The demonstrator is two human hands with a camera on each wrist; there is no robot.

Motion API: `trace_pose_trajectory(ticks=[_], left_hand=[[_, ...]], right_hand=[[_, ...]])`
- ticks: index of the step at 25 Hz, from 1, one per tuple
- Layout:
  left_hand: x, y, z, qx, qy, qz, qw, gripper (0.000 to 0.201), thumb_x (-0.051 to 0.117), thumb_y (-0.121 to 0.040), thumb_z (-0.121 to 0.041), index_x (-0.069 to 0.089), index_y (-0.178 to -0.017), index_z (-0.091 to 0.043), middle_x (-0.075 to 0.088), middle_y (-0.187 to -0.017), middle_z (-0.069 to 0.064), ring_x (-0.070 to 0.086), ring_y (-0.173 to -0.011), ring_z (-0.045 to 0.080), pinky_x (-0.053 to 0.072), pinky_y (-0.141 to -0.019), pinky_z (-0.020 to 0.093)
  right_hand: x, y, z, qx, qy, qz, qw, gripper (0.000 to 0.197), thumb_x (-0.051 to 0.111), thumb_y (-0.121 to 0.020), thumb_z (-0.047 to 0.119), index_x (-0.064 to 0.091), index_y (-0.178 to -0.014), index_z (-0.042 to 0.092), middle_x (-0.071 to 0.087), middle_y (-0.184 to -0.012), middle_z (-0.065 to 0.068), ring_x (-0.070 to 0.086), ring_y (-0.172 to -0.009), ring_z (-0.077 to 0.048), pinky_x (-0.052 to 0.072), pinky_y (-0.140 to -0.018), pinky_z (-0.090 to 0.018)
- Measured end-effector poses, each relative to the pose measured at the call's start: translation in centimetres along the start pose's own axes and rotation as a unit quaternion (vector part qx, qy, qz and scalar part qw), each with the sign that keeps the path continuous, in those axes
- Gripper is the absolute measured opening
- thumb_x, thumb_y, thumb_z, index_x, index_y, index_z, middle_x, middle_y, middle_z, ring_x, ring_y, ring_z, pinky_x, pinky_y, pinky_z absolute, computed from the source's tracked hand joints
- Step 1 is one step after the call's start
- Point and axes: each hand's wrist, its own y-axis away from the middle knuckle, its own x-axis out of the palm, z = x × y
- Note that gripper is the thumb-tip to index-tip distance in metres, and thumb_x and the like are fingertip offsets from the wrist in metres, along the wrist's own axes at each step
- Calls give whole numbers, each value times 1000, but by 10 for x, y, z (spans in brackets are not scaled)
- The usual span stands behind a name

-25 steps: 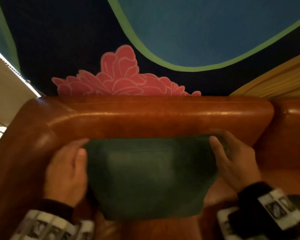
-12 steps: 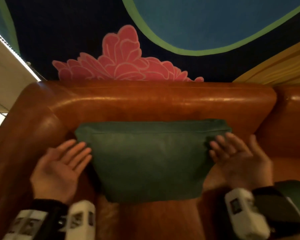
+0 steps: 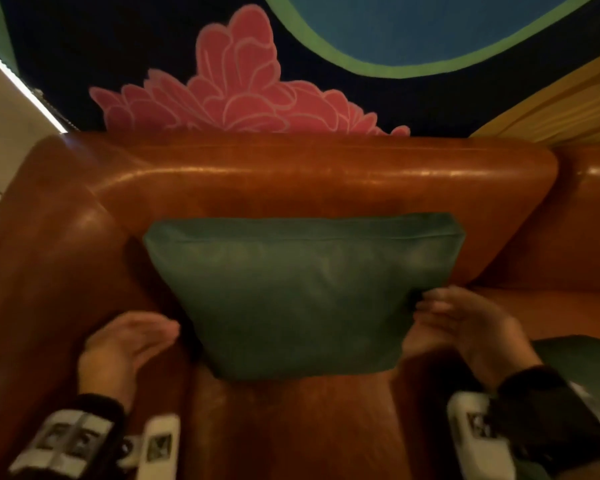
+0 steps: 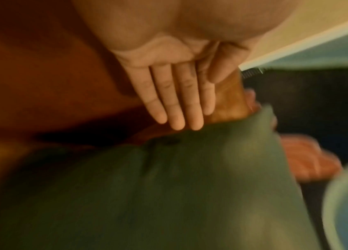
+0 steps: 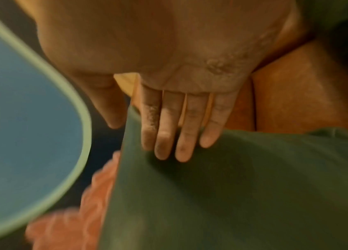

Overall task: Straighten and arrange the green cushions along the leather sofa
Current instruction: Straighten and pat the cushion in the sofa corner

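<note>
A green cushion [image 3: 302, 292] stands upright against the backrest of the brown leather sofa [image 3: 291, 178], near its left corner. My left hand [image 3: 132, 337] hovers flat beside the cushion's lower left edge, fingers straight, holding nothing. In the left wrist view the left hand's fingers [image 4: 177, 101] point at the green cushion [image 4: 168, 194] without gripping it. My right hand [image 3: 458, 320] is at the cushion's lower right edge, fingers straight. In the right wrist view its fingertips [image 5: 168, 135] lie on the green cushion [image 5: 232, 194].
A second green cushion [image 3: 582, 368] lies on the seat at the right edge, partly behind my right sleeve. The sofa's left arm [image 3: 49, 254] curves round beside my left hand. Behind the backrest is a dark wall mural with a pink flower [image 3: 236, 91].
Both hands let go of the cushion's upper corners, opened flat and dropped down to its lower sides. The cushion now stands on its own against the backrest.
</note>
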Motion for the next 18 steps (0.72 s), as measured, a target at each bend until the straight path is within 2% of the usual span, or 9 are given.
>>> trace_pose_trajectory(ticks=[2, 4, 7, 9, 11, 12, 13, 15, 18], left_hand=[[41, 16, 25, 10, -251, 127, 960, 7, 71, -59, -19, 73, -65, -16, 73, -69, 6, 69, -65, 12, 55, -67, 28], [81, 22, 59, 22, -493, 256, 831, 28, 48, -68, -18, 73, -81, -21, 75, -86, -1, 67, -82, 9, 50, -78, 26], [83, -11, 69, -18, -498, 216, 840, 28, 46, -69, -23, 74, -73, -28, 75, -95, -3, 67, -96, 14, 50, -90, 26], [59, -34, 51, -58, -569, 114, 813, 30, 56, -74, -12, 68, -57, -34, 75, -96, -5, 67, -99, 16, 50, -93, 28], [23, -28, 33, -108, -644, 50, 756, 25, 56, -75, -14, 70, -75, -35, 70, -111, -1, 62, -107, 26, 48, -96, 33], [15, -19, 25, -125, -670, 24, 731, 25, 54, -75, -18, 69, -86, -36, 67, -116, 2, 60, -109, 30, 47, -95, 35], [18, -11, 24, -137, -693, 23, 707, 24, 53, -75, -22, 66, -89, -36, 65, -116, 2, 60, -108, 31, 48, -92, 34], [46, 6, 44, -88, -717, 136, 678, 18, 48, -71, -29, 61, -81, -36, 67, -110, -6, 61, -106, 23, 47, -91, 31], [106, 21, 96, -28, -690, 349, 633, 43, 38, -72, -27, 60, -109, -33, 62, -123, -5, 56, -116, 20, 42, -101, 33]], right_hand=[[41, 0, -27, 51, 160, 133, 977, 56, 85, -32, 56, 78, -73, 18, 75, -80, -4, 72, -77, -17, 57, -75, -27], [63, -4, -59, 8, 435, 225, 872, 29, 75, -65, 34, 76, -91, 20, 74, -101, 1, 67, -97, -14, 51, -90, -26], [48, -22, -72, 34, 469, 203, 859, 29, 54, -83, 20, 73, -104, 23, 68, -118, 5, 59, -113, -11, 40, -103, -21], [23, -30, -48, 53, 618, 178, 764, 25, 52, -89, 22, 74, -100, 29, 67, -119, 5, 57, -116, -12, 39, -101, -21], [-8, -26, -24, 60, 753, 101, 648, 23, 52, -86, 24, 73, -89, 32, 69, -112, 1, 61, -111, -20, 45, -95, -30], [-15, -17, -20, 47, 775, 71, 626, 25, 49, -85, 25, 72, -90, 31, 68, -110, 3, 62, -108, -21, 46, -93, -30], [-9, -12, -20, 11, 785, 72, 616, 29, 44, -82, 26, 71, -92, 28, 69, -109, 5, 64, -105, -19, 45, -91, -27], [26, -13, -43, -82, 755, 164, 630, 31, 44, -78, 24, 71, -93, 22, 71, -106, 6, 66, -101, -14, 43, -89, -22], [86, -32, -105, 59, 690, 292, 659, 34, 51, -86, 30, 60, -118, 25, 59, -130, 0, 53, -122, -21, 39, -100, -27]])
